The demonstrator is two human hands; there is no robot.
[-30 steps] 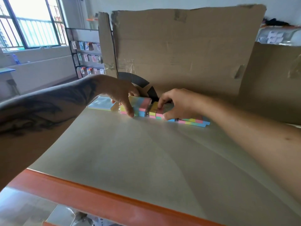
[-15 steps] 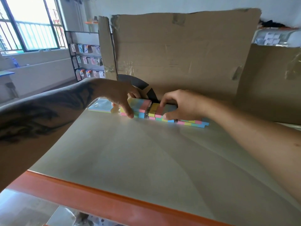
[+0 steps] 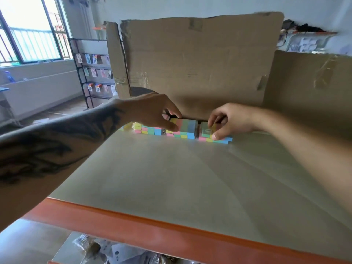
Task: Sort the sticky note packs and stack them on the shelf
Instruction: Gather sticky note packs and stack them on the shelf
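Pastel striped rectangular sticky note packs [image 3: 182,130], grey shelf [image 3: 171,178]

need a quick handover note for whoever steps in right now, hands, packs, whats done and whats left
Left hand: fingers curled round the middle stack, thumb at its front.
Right hand: its grip pinches the top pack of the right stack.
Packs: three stacks in a row at the back of the shelf, against the cardboard; the left stack is untouched.
Done: packs are on the shelf in stacks.
Left: seat the right top pack, square up the row. No loose packs are in view.
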